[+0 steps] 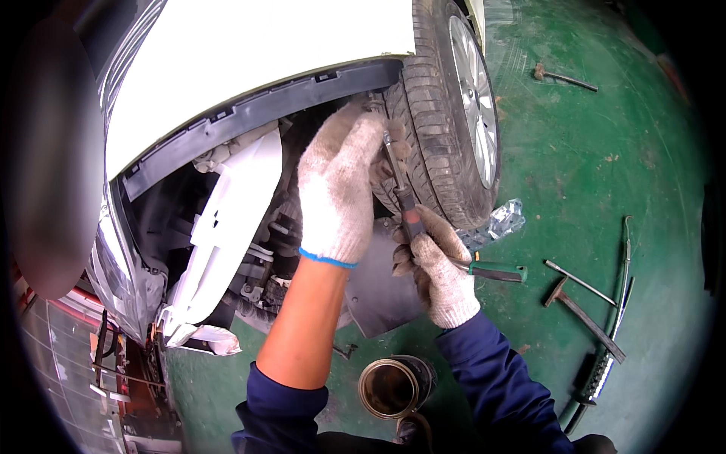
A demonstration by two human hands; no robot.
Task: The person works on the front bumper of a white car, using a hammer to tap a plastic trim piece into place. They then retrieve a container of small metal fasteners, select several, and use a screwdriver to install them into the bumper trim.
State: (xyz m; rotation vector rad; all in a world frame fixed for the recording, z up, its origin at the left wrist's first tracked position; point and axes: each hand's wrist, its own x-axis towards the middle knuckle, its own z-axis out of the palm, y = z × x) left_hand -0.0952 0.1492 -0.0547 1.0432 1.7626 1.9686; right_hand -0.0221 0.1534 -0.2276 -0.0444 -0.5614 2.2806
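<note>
While the right hand (442, 276) grips the red-and-black driver (409, 213), the left hand (340, 178), curled near its tip, contents unclear, should steady the shaft beside the tyre (437, 113).

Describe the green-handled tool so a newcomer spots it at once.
Find the car wheel, then the gloved right hand just below it in the picture. The green-handled tool sticks out from that hand's right side. Its green-and-black grip sets it apart from the other tool there, whose handle is dark and red and whose shaft points toward the left hand.
</note>
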